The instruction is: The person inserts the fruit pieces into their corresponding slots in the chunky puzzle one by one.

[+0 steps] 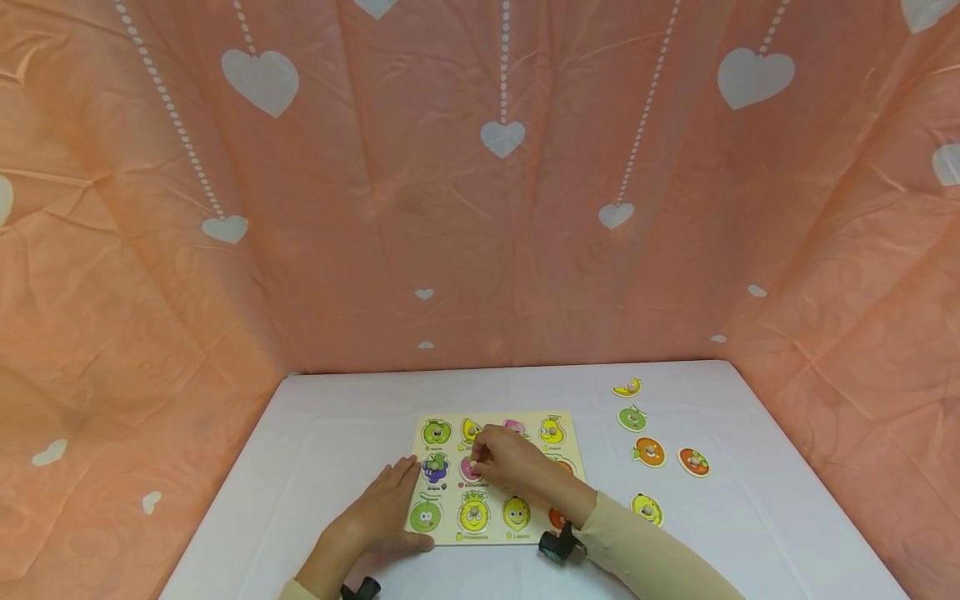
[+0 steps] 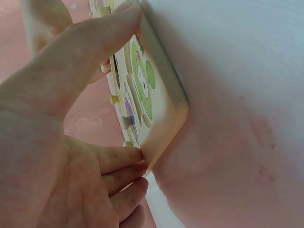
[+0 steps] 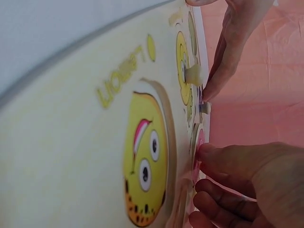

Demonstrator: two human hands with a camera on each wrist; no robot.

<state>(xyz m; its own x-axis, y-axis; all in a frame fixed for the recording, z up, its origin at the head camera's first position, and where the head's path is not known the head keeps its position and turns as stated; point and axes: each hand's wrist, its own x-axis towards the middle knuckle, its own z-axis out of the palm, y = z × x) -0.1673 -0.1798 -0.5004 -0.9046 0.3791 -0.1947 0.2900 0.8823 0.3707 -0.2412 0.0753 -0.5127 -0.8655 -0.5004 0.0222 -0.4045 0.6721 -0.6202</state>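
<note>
A wooden fruit puzzle board (image 1: 495, 537) lies flat on the white table, with knobbed pieces in several of its recesses. My left hand (image 1: 382, 508) is spread at its near left corner. In the left wrist view the left thumb (image 2: 95, 40) lies along one edge, and straight fingertips touch the adjoining side. My right hand (image 1: 517, 465) reaches over the board and pinches the pink strawberry piece (image 1: 468, 471) between thumb and finger at the middle row. The fingers hide its knob. A printed lemon face (image 3: 147, 161) shows in an unfilled recess.
Loose pieces lie right of the board: a banana (image 1: 627, 388), a green round fruit (image 1: 632, 418), an orange one (image 1: 648, 452), a red-orange one (image 1: 693, 462) and a yellow lemon (image 1: 647, 509). Pink cloth with hearts (image 1: 450, 250) surrounds the table.
</note>
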